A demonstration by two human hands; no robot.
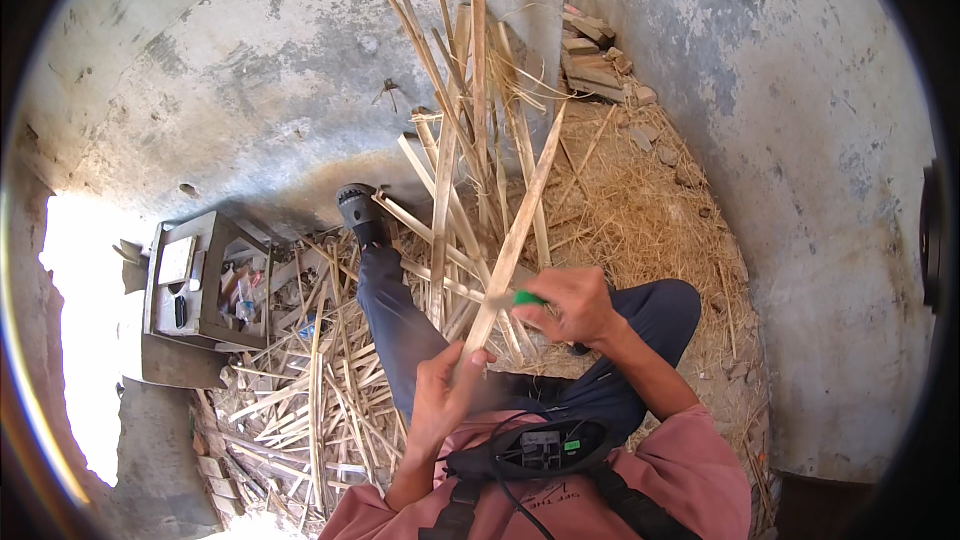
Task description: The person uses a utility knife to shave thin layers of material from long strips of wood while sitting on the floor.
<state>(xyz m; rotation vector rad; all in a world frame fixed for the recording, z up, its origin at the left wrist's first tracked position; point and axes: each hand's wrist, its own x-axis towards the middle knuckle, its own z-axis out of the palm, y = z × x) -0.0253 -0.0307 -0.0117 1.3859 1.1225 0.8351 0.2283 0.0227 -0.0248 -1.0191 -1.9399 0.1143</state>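
A long, pale strip of split bamboo [522, 225], pointed at its far end, slants up and away from my lap. Its near end is in my left hand [443, 388], with the fingers closed round it. My right hand [572, 306] is a fist against the strip's right side, a little farther along. A small tool with a green part [528, 297] shows at those fingers; blur hides its exact shape, though a thin dark edge seems to lie across the strip. Both hands are between my bent knees.
Beyond my hands, tall bamboo strips [479, 70] lean on the stained wall [300, 60]. Many cut strips [315, 405] litter the floor at left, beside a small wooden cabinet [210, 280]. Straw-like shavings [650, 230] cover the right side. Broken bricks [595, 70] are piled in the far corner.
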